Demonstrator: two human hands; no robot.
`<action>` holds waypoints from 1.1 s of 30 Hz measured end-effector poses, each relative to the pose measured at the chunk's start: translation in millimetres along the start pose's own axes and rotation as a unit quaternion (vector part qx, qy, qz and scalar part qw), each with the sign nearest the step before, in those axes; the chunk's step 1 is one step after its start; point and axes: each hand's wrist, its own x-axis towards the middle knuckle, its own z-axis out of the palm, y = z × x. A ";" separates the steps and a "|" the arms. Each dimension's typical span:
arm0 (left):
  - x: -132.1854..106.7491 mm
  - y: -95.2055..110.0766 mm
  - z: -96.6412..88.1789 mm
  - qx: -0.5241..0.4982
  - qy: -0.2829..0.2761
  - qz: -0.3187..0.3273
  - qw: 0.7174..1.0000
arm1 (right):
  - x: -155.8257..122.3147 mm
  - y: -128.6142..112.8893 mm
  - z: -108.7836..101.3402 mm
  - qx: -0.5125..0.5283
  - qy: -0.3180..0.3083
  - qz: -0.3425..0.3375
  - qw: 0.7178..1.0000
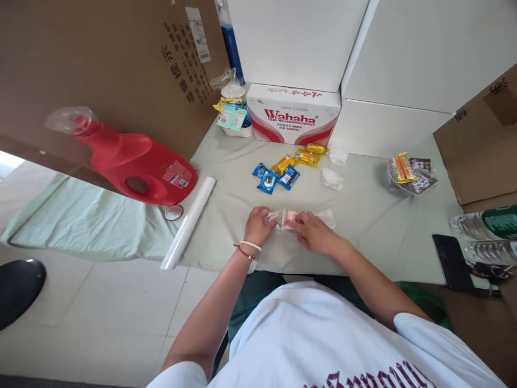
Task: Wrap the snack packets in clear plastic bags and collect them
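Note:
A small pink-and-white packet in clear plastic [290, 216] lies on the cloth-covered table in front of me. At its left end, my left hand [259, 227] has its fingers closed on the crinkled plastic. From the right, my right hand [316, 233] curls over the packet, thumb and fingertips pressed against it. More clear plastic [326, 217] sticks out beyond the right hand. Just past the hands are blue-wrapped snacks [268, 181] and yellow-wrapped snacks [284, 164]. Two crumpled clear plastic bundles [332, 179] lie to their right.
A red jug [141, 161] and a white roll of film [189, 223] are on the left. Behind stand a Wahaha carton [294, 116] and a filled white container [236, 131]. At right are a bowl of snacks [407, 186], a phone [452, 261] and plastic bottles [484, 223].

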 end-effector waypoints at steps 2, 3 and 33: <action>-4.5 15.0 0.0 -0.044 0.001 -0.006 0.999 | -3.3 -0.6 -0.2 0.013 -0.001 -0.010 1.000; -6.5 23.1 0.7 -0.064 0.005 -0.007 0.998 | -4.3 -1.0 0.1 0.016 0.000 -0.012 1.000; -54.8 52.4 68.9 0.246 -0.037 0.224 0.942 | 35.7 -9.6 -15.5 0.103 0.141 0.220 0.960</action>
